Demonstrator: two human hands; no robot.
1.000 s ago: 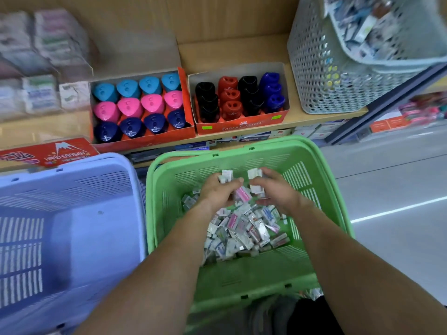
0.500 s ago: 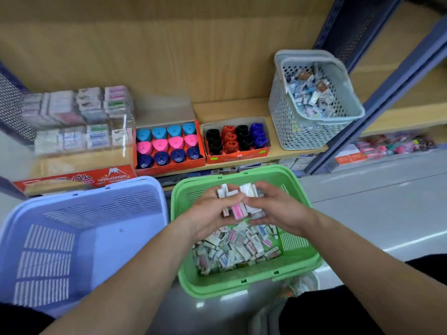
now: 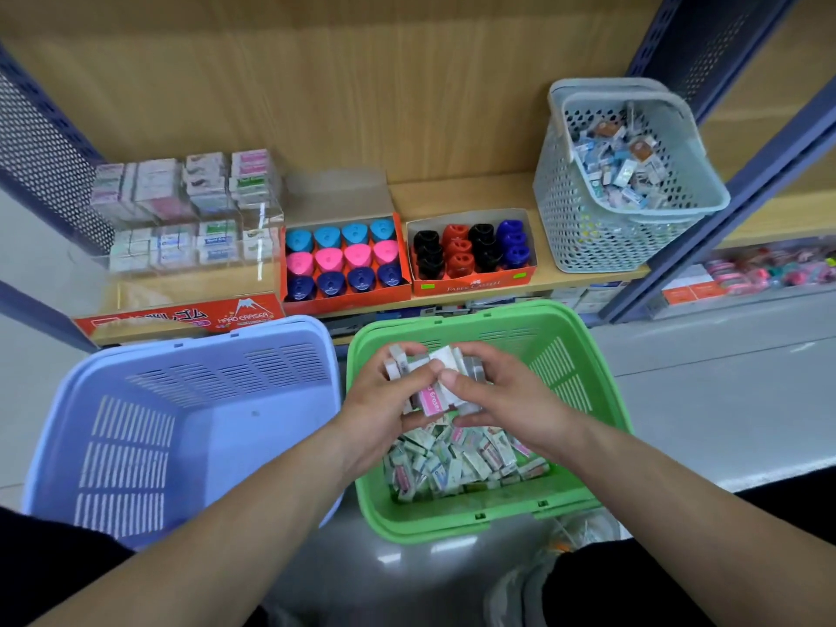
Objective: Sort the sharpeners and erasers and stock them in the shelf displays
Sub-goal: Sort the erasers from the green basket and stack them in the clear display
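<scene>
Green basket (image 3: 457,529) holds loose erasers (image 3: 457,459); above it, left hand (image 3: 384,402) and right hand (image 3: 506,395) wrap fingers round a gathered stack (image 3: 441,357), seemingly squaring it for the shelf (image 3: 452,196).

A crumpled plastic bag (image 3: 588,529) lies on the glossy grey floor (image 3: 724,391).

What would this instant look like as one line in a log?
left hand: grips erasers | right hand: grips same erasers | where: over green basket

Bright even light, wide-angle warping, soft edges
</scene>
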